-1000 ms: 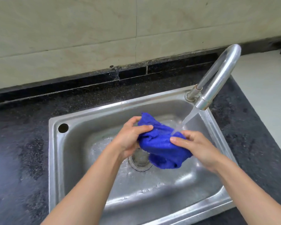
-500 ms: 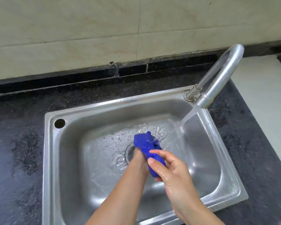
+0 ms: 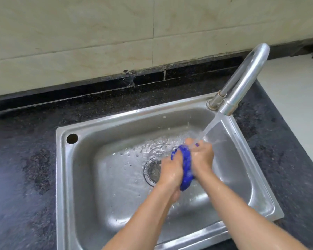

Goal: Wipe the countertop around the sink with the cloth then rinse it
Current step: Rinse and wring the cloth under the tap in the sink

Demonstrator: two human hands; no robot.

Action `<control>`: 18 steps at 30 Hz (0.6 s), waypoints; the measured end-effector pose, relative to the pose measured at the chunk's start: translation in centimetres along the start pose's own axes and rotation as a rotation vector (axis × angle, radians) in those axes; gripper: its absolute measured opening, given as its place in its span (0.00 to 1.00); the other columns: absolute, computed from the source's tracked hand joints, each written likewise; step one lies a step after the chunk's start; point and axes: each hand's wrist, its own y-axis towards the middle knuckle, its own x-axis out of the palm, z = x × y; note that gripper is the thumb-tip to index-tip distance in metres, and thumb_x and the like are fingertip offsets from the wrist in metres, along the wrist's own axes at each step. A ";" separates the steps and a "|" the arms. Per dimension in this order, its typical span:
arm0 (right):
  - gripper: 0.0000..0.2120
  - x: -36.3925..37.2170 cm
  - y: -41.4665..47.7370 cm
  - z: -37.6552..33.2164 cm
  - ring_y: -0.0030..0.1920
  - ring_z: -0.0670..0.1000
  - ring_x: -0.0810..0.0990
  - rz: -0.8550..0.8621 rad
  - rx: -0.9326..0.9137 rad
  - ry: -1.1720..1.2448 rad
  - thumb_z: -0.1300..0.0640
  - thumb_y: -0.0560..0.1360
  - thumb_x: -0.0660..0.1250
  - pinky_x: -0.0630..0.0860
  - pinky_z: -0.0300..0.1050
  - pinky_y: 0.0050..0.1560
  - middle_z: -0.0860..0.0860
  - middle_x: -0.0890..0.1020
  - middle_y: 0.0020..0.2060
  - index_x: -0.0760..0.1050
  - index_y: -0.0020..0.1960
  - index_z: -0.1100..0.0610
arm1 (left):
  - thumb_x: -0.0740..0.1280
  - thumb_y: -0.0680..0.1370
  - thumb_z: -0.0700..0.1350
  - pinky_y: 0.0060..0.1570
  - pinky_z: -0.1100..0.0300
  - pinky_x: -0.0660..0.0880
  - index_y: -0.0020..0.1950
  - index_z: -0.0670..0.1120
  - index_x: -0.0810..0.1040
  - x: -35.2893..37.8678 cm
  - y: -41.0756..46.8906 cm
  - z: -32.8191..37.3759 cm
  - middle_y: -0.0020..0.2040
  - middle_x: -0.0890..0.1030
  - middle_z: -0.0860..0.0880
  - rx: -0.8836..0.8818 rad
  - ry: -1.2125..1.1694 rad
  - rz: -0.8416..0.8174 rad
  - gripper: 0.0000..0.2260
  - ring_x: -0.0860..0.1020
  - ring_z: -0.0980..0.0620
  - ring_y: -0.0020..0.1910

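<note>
A dark speckled countertop is seen left of the drain, outside the steel sink. Just right of the drain, a bunched blue cloth is gripped by the left hand, its fingers closed on the fabric. The cloth is squeezed between both hands. On its other side, the right hand is clamped, fingers curled into it. Water is poured onto the hands from the tap, mounted behind and right of the drain.

Cloth has moved under the water stream.
</note>
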 end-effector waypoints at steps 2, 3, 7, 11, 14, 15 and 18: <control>0.16 0.2 0.7 0.1 0.31 0.51 0.63 0.004 0.015 0.035 0.55 0.68 0.67 0.63 0.48 0.32 0.50 0.65 0.24 0.64 0.26 0.56 | 0.63 0.80 0.44 0.27 0.63 0.71 0.39 0.42 0.78 0.0 0.2 -0.4 0.28 0.77 0.46 0.023 0.017 0.013 0.12 0.75 0.50 0.27; 0.15 0.5 -1.0 0.1 0.30 0.51 0.63 -0.027 -0.057 0.063 0.54 0.67 0.65 0.63 0.48 0.31 0.49 0.65 0.24 0.65 0.26 0.55 | 0.63 0.80 0.45 0.26 0.64 0.71 0.39 0.42 0.79 -0.3 0.7 0.1 0.27 0.77 0.47 0.023 -0.009 0.041 0.12 0.75 0.51 0.25; 0.17 0.4 -4.4 0.4 0.28 0.53 0.65 -0.132 -0.256 -0.003 0.45 0.68 0.58 0.65 0.52 0.31 0.47 0.64 0.20 0.63 0.24 0.52 | 0.62 0.80 0.45 0.25 0.65 0.71 0.40 0.42 0.79 -1.6 1.5 1.0 0.29 0.77 0.46 -0.055 -0.098 -0.038 0.12 0.75 0.52 0.24; 0.27 -2.3 1.6 0.3 0.33 0.55 0.74 -0.247 0.049 -0.249 0.32 0.69 0.64 0.75 0.52 0.40 0.49 0.75 0.26 0.71 0.27 0.54 | 0.62 0.80 0.52 0.36 0.64 0.76 0.48 0.43 0.80 -2.1 0.2 0.8 0.41 0.83 0.45 0.005 0.219 -0.144 0.14 0.80 0.49 0.36; 0.26 -6.1 0.7 0.0 0.37 0.51 0.74 -0.633 0.267 -0.272 0.29 0.69 0.62 0.71 0.45 0.43 0.51 0.81 0.35 0.81 0.40 0.53 | 0.62 0.80 0.54 0.46 0.58 0.77 0.51 0.44 0.81 -4.6 0.6 3.7 0.46 0.85 0.47 0.074 0.192 -0.126 0.15 0.81 0.51 0.41; 0.26 -7.4 0.2 0.0 0.40 0.49 0.76 -0.716 0.270 -0.242 0.30 0.67 0.65 0.71 0.44 0.47 0.50 0.84 0.39 0.83 0.44 0.52 | 0.62 0.80 0.54 0.47 0.55 0.77 0.49 0.46 0.81 -5.4 0.6 4.6 0.44 0.84 0.49 0.086 0.170 -0.103 0.14 0.81 0.53 0.41; 0.19 -9.7 -0.4 -1.0 0.52 0.47 0.79 -0.733 0.162 -0.105 0.39 0.65 0.73 0.70 0.50 0.59 0.49 0.85 0.48 0.83 0.49 0.50 | 0.64 0.79 0.54 0.45 0.53 0.73 0.43 0.49 0.78 -6.4 0.1 5.6 0.36 0.82 0.54 0.064 0.102 -0.009 0.11 0.78 0.53 0.41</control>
